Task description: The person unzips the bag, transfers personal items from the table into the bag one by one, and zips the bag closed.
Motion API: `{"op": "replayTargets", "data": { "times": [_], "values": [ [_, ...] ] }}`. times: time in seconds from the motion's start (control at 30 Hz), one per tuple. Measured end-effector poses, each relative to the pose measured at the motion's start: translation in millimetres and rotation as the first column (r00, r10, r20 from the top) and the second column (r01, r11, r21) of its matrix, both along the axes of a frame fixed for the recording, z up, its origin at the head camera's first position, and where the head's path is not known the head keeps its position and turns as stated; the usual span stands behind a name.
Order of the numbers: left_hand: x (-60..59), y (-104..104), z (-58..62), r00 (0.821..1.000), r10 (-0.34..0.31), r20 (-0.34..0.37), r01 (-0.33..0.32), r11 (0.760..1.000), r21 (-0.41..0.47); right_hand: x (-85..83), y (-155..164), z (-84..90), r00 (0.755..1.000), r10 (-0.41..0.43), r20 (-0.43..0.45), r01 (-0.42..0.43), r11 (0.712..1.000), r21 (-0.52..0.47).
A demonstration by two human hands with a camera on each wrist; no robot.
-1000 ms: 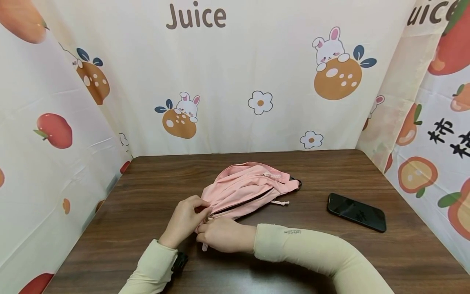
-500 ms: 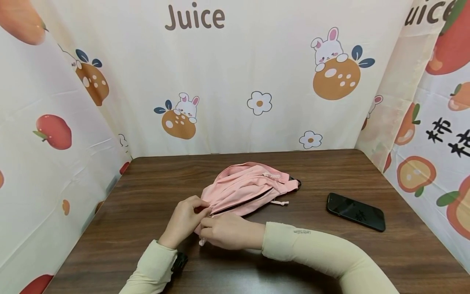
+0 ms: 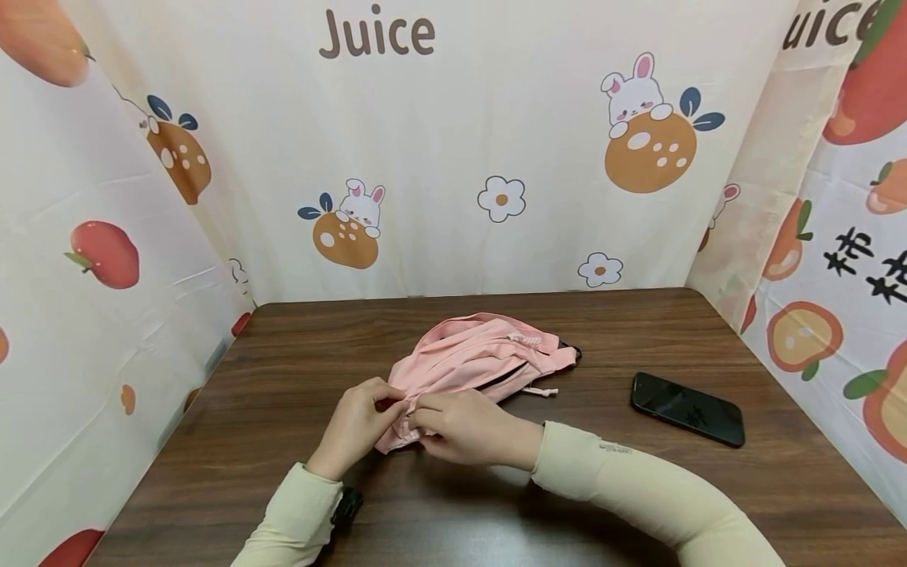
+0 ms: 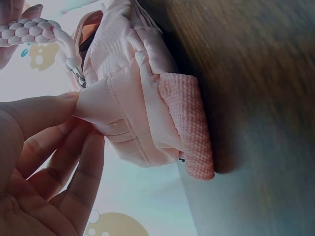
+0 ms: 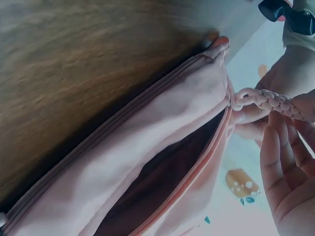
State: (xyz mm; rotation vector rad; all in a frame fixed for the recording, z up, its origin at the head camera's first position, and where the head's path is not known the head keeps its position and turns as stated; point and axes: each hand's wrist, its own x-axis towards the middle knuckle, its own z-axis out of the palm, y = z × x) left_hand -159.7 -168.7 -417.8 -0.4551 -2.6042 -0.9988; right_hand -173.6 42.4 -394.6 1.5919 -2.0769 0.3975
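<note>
A pink waist bag (image 3: 453,354) lies on the table, its front zip parted so that a dark opening (image 5: 172,167) shows in the right wrist view. My left hand (image 3: 361,425) pinches the fabric at the bag's near left end between thumb and fingers, as the left wrist view (image 4: 54,147) confirms. My right hand (image 3: 471,429) holds the braided zipper pull (image 5: 270,101) beside it. The metal slider (image 4: 78,76) sits near the left fingertips, at the end of the opening. In the head view, my right hand covers part of the zip.
A black smartphone (image 3: 687,409) lies on the brown wooden table (image 3: 298,339), right of the bag. Another pull cord (image 3: 541,390) hangs from the bag's right side. Printed curtains (image 3: 439,142) enclose the table at the back and both sides.
My right hand has shifted to the right and slightly away from me, along the zip, and now covers more of the opening. The left hand has stayed in place on the bag's end.
</note>
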Motion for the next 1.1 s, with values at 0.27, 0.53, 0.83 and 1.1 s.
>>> {"op": "replayTargets", "data": {
  "times": [0.27,0.53,0.83,1.1],
  "values": [
    [0.0,1.0,-0.2,1.0,0.0,-0.013,0.0,1.0,-0.004,-8.4,22.2,-2.9,0.998,-0.045,0.047,0.047,0.998,-0.039],
    [-0.5,0.1,-2.5,1.0,0.01,-0.025,-0.01,1.0,-0.013,-14.0,40.4,-5.4,0.992,-0.114,0.061,0.116,0.992,-0.044],
    [1.0,2.7,-0.6,0.999,0.015,-0.043,-0.017,0.999,-0.03,-20.9,48.2,-8.9,0.987,-0.119,0.105,0.127,0.989,-0.079],
    [6.4,4.1,-0.4,0.999,0.035,-0.041,-0.037,0.997,-0.071,-22.8,47.0,-9.9,0.99,-0.116,0.085,0.125,0.987,-0.105]
  ]
}}
